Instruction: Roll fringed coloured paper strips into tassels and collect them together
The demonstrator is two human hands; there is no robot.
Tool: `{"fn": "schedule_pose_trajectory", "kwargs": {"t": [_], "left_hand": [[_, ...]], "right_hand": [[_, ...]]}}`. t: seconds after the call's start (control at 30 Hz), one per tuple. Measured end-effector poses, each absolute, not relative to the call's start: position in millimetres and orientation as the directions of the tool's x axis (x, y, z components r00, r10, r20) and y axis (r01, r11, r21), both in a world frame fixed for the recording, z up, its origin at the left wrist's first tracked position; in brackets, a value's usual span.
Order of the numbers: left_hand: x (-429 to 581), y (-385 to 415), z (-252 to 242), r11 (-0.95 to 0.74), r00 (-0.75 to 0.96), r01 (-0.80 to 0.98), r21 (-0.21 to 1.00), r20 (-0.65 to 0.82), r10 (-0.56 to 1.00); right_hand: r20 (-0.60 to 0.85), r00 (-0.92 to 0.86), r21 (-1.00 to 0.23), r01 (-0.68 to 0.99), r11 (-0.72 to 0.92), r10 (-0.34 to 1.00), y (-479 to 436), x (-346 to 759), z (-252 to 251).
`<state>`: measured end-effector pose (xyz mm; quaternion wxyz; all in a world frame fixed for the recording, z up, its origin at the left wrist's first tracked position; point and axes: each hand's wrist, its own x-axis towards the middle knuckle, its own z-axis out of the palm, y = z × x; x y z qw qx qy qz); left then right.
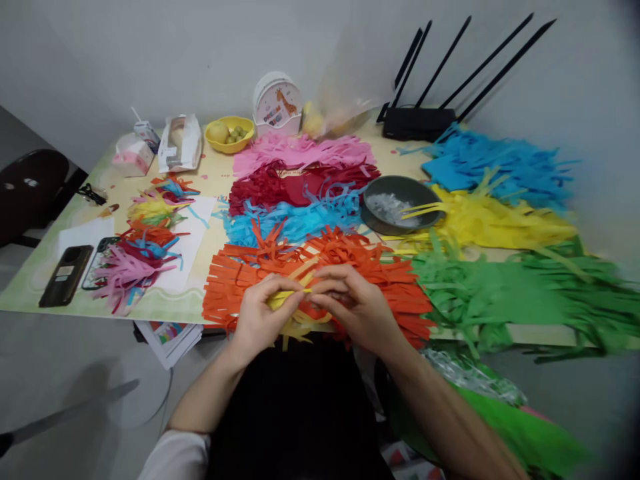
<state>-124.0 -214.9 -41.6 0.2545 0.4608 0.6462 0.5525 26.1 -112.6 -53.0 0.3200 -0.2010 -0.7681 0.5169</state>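
Close to the table's front edge, my left hand (pixel 263 317) pinches a piece of yellow fringed paper (pixel 297 327) between thumb and forefinger. My right hand (pixel 363 307) meets it from the other side, its thumb and fingertips closed on the same yellow piece. Loose yellow strips hang below my fingers and stick up above them. Beneath and behind both hands spreads a pile of orange fringed paper (pixel 227 283). Farther back lie blue fringed paper (pixel 295 220), dark red fringed paper (pixel 260 190) and pink fringed paper (pixel 305 153).
Right of the hands lie green (pixel 520 293), yellow (pixel 505 220) and blue fringed sheets (pixel 505 167). A dark round bowl (pixel 373 217) holds small clear pieces. Multicoloured tassels (pixel 125 270) and a phone (pixel 66 275) lie left. A router (pixel 420 123) and yellow fruit bowl (pixel 213 143) stand behind.
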Motion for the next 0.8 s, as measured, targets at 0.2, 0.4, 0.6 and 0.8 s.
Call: {"fn": "schedule_pose_trajectory", "kwargs": {"t": [0.2,0.4,0.6,0.8], "left_hand": [[-125.0,-216.7,-36.8,-0.065,-0.392,0.418,0.906,0.245,0.887],[-124.6,-217.7,-36.6,-0.094,-0.385,0.463,0.881,0.296,0.874],[-125.0,-218.3,-38.3,-0.138,-0.340,0.565,0.813,0.382,0.859],[-126.0,-217.2,-40.8,-0.198,-0.256,0.628,0.753,0.440,0.861]], "right_hand": [[0.247,-0.713,-0.955,-0.065,0.289,0.656,-109.4,29.3,-50.2],[0.210,-0.729,-0.968,-0.061,0.243,0.652,-106.6,29.5,-46.3],[0.088,-0.744,-0.996,-0.075,0.048,0.662,-110.5,26.8,-50.1],[0.110,-0.727,-0.993,-0.051,0.106,0.677,-112.5,24.0,-51.6]]}}
